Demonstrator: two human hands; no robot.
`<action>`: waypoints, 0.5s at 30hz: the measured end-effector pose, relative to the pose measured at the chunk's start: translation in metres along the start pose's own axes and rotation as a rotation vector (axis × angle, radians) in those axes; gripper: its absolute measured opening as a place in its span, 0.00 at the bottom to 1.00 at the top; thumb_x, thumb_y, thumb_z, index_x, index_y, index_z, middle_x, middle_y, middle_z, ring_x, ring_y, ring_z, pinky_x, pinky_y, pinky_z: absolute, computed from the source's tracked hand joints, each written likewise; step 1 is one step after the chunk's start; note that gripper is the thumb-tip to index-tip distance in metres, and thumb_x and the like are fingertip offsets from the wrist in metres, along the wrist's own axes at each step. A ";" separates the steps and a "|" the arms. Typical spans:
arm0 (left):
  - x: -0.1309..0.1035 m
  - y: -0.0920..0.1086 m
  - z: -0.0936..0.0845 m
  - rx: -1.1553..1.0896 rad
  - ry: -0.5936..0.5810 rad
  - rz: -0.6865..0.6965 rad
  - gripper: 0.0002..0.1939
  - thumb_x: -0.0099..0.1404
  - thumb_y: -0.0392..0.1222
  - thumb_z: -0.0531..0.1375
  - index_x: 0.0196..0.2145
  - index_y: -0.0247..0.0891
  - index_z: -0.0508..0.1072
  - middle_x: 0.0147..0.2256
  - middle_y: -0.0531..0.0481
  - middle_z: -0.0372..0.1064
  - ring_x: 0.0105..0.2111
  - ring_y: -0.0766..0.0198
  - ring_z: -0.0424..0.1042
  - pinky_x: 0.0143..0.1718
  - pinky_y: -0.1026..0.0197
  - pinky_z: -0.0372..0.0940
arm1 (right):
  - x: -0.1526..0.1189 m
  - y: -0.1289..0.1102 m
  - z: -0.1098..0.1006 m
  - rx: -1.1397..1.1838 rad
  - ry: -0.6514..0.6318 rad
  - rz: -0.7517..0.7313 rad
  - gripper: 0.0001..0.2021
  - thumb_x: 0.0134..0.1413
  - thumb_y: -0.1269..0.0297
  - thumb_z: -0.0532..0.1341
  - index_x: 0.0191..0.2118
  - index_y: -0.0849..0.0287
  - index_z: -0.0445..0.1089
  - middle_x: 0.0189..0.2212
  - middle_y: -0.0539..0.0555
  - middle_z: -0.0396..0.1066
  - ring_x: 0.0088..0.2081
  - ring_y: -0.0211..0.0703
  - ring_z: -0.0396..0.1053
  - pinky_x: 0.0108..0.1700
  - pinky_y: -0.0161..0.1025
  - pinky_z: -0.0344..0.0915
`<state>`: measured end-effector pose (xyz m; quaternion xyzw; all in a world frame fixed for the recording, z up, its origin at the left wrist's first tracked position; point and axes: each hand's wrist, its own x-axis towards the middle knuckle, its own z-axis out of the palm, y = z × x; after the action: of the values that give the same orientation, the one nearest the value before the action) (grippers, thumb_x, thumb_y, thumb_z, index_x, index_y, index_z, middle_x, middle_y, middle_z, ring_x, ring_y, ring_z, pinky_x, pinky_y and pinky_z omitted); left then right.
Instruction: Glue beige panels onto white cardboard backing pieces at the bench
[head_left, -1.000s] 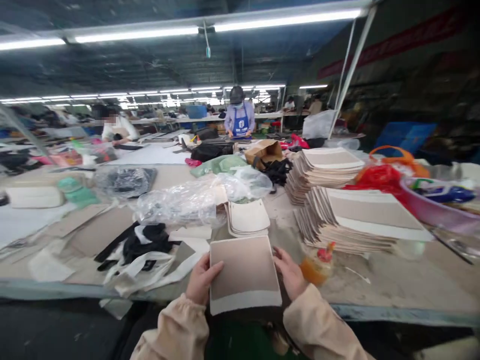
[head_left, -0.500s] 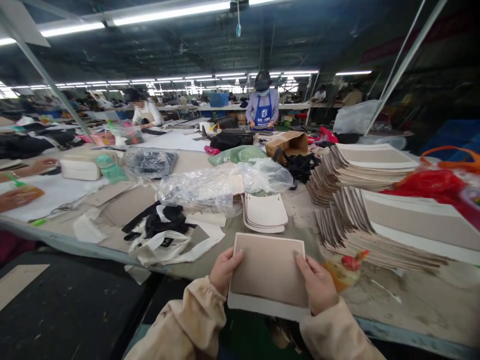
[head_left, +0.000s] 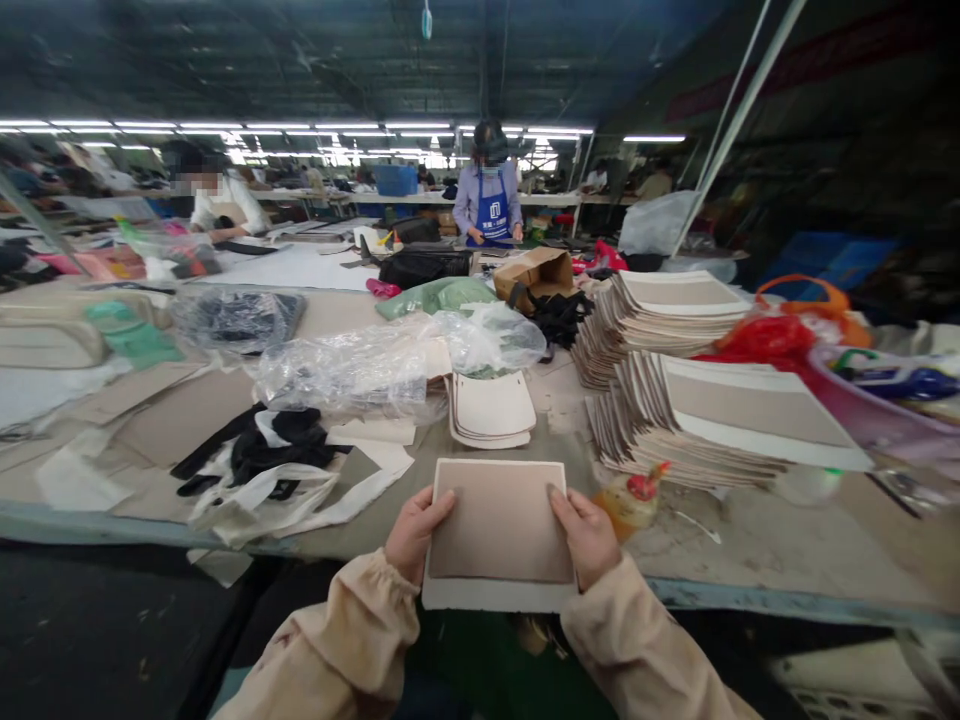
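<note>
Between my two hands is a flat panel (head_left: 501,525), taupe with a pale border that is widest along the lower edge. My left hand (head_left: 417,530) grips its left side, thumb on top. On the right side my right hand (head_left: 589,532) pinches it the same way. The panel is held over the near edge of the table, tilted towards me. Just beyond it lies a small stack of white panels (head_left: 492,405) with rounded corners. A glue bottle (head_left: 628,502) with a red cap stands close to my right hand.
Two fanned stacks of similar panels, a near stack (head_left: 750,400) and a far stack (head_left: 679,292), fill the right side. Black and white scraps (head_left: 281,455) and clear plastic bags (head_left: 360,370) lie to the left. A person in a blue apron (head_left: 491,205) stands across the table.
The view has turned to the right, so the table's contents shift left in the picture. Both hands still hold the panel, its tilt a little more level.
</note>
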<state>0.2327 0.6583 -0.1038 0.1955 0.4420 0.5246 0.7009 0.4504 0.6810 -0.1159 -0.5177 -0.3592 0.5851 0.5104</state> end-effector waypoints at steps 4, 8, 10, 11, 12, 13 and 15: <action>-0.003 0.000 0.002 0.060 0.034 -0.048 0.25 0.48 0.49 0.69 0.41 0.32 0.72 0.31 0.44 0.75 0.27 0.56 0.75 0.27 0.59 0.69 | -0.001 0.001 0.000 -0.029 0.037 -0.047 0.20 0.39 0.46 0.67 0.26 0.60 0.72 0.21 0.49 0.70 0.24 0.38 0.64 0.27 0.34 0.59; -0.009 -0.001 0.001 0.021 -0.001 -0.097 0.27 0.46 0.48 0.70 0.43 0.33 0.72 0.31 0.43 0.76 0.30 0.52 0.76 0.30 0.56 0.71 | -0.006 -0.003 0.004 0.048 -0.038 -0.007 0.22 0.40 0.42 0.65 0.29 0.59 0.72 0.21 0.50 0.71 0.24 0.40 0.66 0.28 0.36 0.62; -0.008 -0.002 -0.001 0.009 0.008 -0.107 0.29 0.46 0.48 0.70 0.45 0.34 0.71 0.32 0.43 0.76 0.31 0.50 0.76 0.30 0.55 0.71 | -0.005 -0.004 0.006 0.078 -0.081 0.003 0.22 0.40 0.42 0.64 0.28 0.59 0.71 0.20 0.50 0.70 0.22 0.39 0.65 0.27 0.36 0.61; -0.006 -0.003 -0.002 0.009 0.014 -0.110 0.30 0.46 0.48 0.70 0.46 0.34 0.70 0.32 0.43 0.76 0.32 0.50 0.76 0.30 0.55 0.71 | -0.004 -0.004 0.006 0.080 -0.091 0.003 0.22 0.40 0.41 0.64 0.27 0.59 0.70 0.20 0.50 0.69 0.22 0.39 0.64 0.27 0.36 0.61; -0.004 -0.003 -0.003 0.013 0.023 -0.107 0.30 0.46 0.47 0.70 0.46 0.34 0.70 0.32 0.44 0.76 0.31 0.51 0.76 0.30 0.56 0.71 | -0.002 -0.003 0.005 0.077 -0.092 0.000 0.23 0.40 0.41 0.64 0.27 0.59 0.70 0.20 0.50 0.69 0.21 0.39 0.64 0.27 0.36 0.61; -0.002 -0.003 -0.004 0.020 0.039 -0.097 0.30 0.46 0.47 0.70 0.46 0.34 0.70 0.32 0.44 0.76 0.31 0.51 0.76 0.29 0.56 0.71 | -0.001 -0.002 0.004 0.055 -0.092 -0.010 0.24 0.40 0.40 0.63 0.28 0.60 0.71 0.20 0.50 0.69 0.22 0.39 0.64 0.27 0.36 0.61; 0.002 -0.003 -0.005 0.043 0.088 -0.053 0.29 0.45 0.46 0.71 0.44 0.34 0.69 0.32 0.45 0.76 0.30 0.52 0.76 0.28 0.57 0.71 | 0.000 0.001 0.002 -0.008 -0.120 -0.034 0.25 0.43 0.39 0.61 0.30 0.60 0.72 0.22 0.51 0.71 0.25 0.41 0.66 0.29 0.37 0.62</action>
<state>0.2306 0.6580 -0.1094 0.1753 0.4885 0.5044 0.6901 0.4481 0.6813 -0.1163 -0.4774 -0.4002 0.6050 0.4959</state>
